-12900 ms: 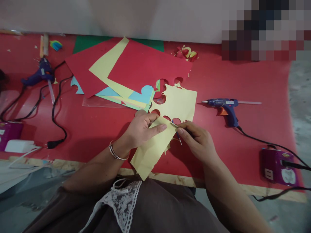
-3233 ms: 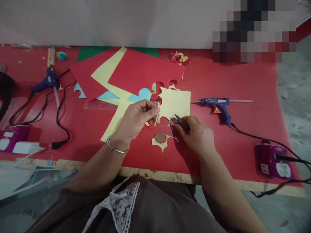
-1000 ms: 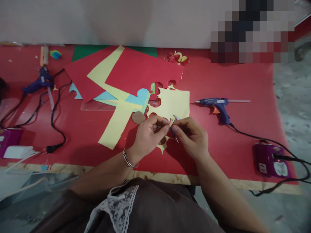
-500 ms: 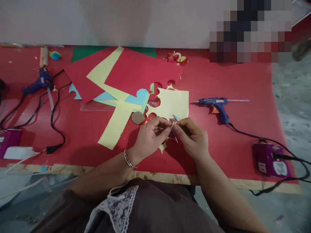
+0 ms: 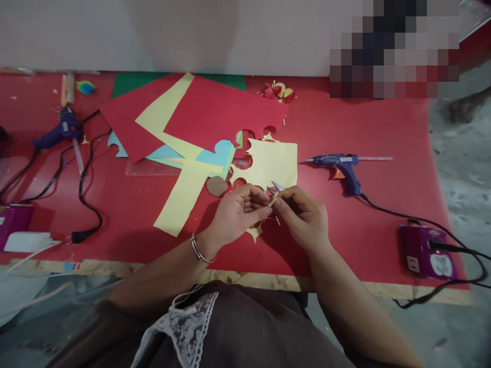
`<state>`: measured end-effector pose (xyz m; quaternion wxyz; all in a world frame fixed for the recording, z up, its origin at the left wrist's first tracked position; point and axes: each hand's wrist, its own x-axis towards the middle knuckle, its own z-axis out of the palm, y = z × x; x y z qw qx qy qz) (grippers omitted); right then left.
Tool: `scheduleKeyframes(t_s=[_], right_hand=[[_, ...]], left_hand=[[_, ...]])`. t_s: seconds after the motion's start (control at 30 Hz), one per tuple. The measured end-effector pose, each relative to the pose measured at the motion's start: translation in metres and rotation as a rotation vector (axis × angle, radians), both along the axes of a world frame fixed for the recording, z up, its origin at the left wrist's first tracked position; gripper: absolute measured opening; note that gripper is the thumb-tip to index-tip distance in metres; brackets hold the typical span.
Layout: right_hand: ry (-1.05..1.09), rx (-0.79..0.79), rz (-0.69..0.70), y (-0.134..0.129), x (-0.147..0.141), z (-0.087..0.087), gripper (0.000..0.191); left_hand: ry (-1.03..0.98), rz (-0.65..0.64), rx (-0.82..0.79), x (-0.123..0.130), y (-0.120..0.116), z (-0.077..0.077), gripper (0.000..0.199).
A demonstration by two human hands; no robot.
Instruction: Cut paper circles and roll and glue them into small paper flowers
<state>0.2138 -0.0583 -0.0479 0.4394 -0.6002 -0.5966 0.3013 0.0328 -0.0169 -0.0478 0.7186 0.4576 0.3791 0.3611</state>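
Between my fingertips is a small strip of yellow paper [image 5: 273, 199]. My right hand [image 5: 303, 214] pinches it between thumb and index finger. My left hand [image 5: 238, 212], with a bracelet at the wrist, is curled and touches the strip's other side with its thumb tip. Under and just beyond the fingers lie scissors [image 5: 276, 186], their handles hidden. A cut yellow sheet [image 5: 274, 161] with rounded notches lies past them. Beside my left hand is a round brown cardboard disc [image 5: 217, 186]. A yellow scrap [image 5: 254, 234] rests below the fingers.
On the red table [image 5: 391, 204], a blue glue gun [image 5: 337, 162] lies right, wired to a purple box [image 5: 427, 253]. Another glue gun [image 5: 63, 128] and cables are left. Red sheets [image 5: 218, 110] lie behind, near a red-yellow paper piece [image 5: 279, 92].
My left fingers have loosened and shifted slightly around the strip. The yellow strip has tilted in my right fingertips. The scissors and sheets stay in place.
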Motion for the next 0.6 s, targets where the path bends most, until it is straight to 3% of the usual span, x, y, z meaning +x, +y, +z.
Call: scheduleKeyframes(t_s=[0.33, 0.6], right_hand=[[0.007, 0.004, 0.010, 0.0009, 0.0002, 0.0004, 0.016], [0.005, -0.019, 0.024, 0.0013, 0.0006, 0.0014, 0.019]], left_hand=[[0.025, -0.030, 0.031, -0.0005, 0.0000, 0.0038, 0.033], [0.018, -0.034, -0.034, -0.0017, -0.0004, 0.0021, 0.036]])
